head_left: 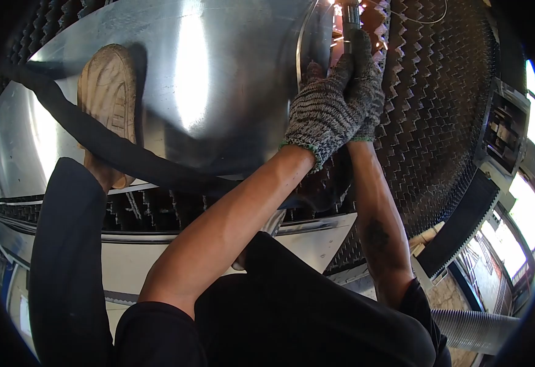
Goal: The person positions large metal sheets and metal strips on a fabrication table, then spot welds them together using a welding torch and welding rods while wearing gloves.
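Note:
Both my hands wear grey-and-black knitted work gloves and meet at the top of the head view. My right hand is closed around a torch, a finger laid along its metal barrel. My left hand presses against the right one, its fingers curled in around the torch's grip; their tips are partly hidden. Orange sparks and a reddish glow surround the tip of the torch. It works beside the edge of a large shiny metal sheet. A thick black sleeved hose runs across the sheet and my leg toward my hands.
My shoe rests on the sheet at the left. Rows of jagged metal slats form the bed below and to the right. A thin curved metal strip stands near my hands. A ribbed duct lies at lower right.

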Available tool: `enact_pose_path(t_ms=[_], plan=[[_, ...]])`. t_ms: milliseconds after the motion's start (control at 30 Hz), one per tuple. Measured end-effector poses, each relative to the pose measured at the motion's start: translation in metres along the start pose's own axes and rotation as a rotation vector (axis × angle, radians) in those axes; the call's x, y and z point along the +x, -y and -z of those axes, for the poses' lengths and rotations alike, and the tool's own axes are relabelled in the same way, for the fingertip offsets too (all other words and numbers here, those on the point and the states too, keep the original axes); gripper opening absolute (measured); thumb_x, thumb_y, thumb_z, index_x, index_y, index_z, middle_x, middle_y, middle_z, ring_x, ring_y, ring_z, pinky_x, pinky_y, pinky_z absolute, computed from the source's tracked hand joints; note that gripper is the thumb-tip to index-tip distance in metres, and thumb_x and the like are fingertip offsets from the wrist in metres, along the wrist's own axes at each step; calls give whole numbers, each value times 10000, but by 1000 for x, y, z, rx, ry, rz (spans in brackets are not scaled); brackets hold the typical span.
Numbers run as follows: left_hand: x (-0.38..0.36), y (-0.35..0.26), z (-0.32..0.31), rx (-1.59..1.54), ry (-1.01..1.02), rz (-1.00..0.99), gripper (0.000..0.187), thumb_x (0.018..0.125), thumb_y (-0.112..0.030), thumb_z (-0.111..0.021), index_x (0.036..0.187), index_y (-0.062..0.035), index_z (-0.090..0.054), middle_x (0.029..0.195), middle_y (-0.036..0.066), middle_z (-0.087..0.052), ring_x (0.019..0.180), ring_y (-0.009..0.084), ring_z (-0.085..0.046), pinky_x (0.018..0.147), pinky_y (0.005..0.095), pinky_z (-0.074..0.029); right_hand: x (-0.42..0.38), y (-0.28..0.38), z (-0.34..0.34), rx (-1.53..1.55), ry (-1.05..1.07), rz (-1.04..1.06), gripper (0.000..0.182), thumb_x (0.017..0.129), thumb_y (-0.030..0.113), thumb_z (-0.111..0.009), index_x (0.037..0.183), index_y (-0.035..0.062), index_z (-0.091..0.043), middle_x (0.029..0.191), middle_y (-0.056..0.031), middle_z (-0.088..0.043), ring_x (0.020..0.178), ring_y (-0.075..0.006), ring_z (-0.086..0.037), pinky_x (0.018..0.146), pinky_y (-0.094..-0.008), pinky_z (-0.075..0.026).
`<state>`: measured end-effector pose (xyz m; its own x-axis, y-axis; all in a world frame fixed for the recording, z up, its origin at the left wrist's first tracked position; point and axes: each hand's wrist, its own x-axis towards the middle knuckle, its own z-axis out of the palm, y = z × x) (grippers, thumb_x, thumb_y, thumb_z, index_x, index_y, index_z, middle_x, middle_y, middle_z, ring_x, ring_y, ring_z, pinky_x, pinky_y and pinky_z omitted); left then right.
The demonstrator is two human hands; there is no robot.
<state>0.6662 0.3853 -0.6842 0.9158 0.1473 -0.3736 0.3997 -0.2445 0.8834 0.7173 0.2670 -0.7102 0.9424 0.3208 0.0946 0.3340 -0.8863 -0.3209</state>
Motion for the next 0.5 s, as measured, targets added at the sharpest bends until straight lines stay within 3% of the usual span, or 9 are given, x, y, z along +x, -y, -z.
enact_pose_path(t_ms=[300, 367, 500], plan=[[0, 1, -2, -23, 31, 4, 695, 867, -433, -611, 1500, -230, -409, 1430, 377, -410, 1328, 519, -431, 1095, 523, -407, 3, 13, 9, 143, 27, -81, 391, 941, 87, -522, 1324, 103, -599, 1152, -172, -659, 1045, -342, -637, 919, -411, -491], [-4, 1, -4, 69, -148, -110, 574, 903, -389, -615, 1405, -131, -512, 1194, 244, -611, 1118, 405, -605, 985, 487, -490, 3, 13, 9, 143, 39, -108, 401, 943, 85, -521, 1337, 107, -593, 1156, -173, -662, 1043, -343, -639, 918, -403, -494], [-4, 2, -2, 35, -89, -101, 571, 902, -387, -617, 1401, -128, -516, 1198, 255, -604, 1110, 413, -602, 974, 497, -488, 1, 10, 6, 204, 19, -83, 392, 953, 83, -514, 1337, 96, -593, 1144, -186, -663, 1036, -341, -644, 894, -398, -505]])
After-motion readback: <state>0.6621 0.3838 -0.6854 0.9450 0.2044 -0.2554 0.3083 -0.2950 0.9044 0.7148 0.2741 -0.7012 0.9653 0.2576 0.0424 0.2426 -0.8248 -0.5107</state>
